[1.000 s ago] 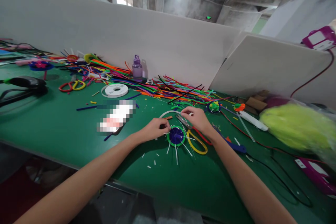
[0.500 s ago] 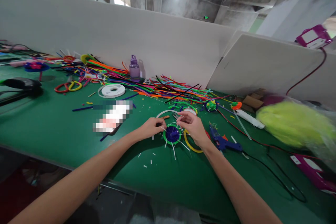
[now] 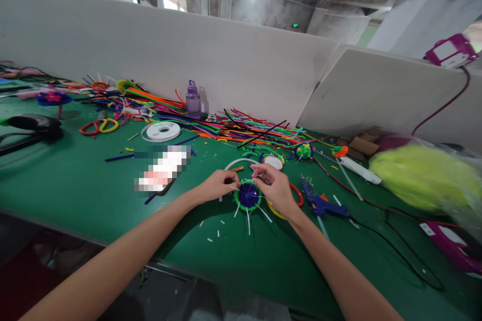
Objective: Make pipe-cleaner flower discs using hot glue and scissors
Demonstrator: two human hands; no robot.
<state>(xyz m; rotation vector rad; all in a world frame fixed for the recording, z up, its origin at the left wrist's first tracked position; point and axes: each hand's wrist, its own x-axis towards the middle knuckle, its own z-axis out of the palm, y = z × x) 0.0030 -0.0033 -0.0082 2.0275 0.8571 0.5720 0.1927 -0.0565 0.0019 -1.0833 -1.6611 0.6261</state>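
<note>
A small round pipe-cleaner piece (image 3: 246, 202), dark blue inside with a bright green rim, lies between my hands, and thin white strips stick out all round it. My left hand (image 3: 219, 184) is closed in a pinch at its upper left edge, on what looks like a white strip. From the upper right, my right hand (image 3: 274, 189) bends over the piece, thumb and fingertips pinched at a thin white strip. Beneath that hand, scissors with a red and a yellow handle (image 3: 297, 194) are partly covered. Short white offcuts (image 3: 210, 239) lie in front.
A blue glue gun (image 3: 324, 206) with a black cord lies to the right. On the left are a ribbon spool (image 3: 163, 132), a blurred-out phone (image 3: 161, 170) and another pair of scissors (image 3: 98, 126). Pipe cleaners (image 3: 248, 128) pile along the partition, by a purple bottle (image 3: 193, 102).
My right hand has shifted slightly left and down over the round piece, uncovering more of the red scissor handle. My left hand stays nearly in place.
</note>
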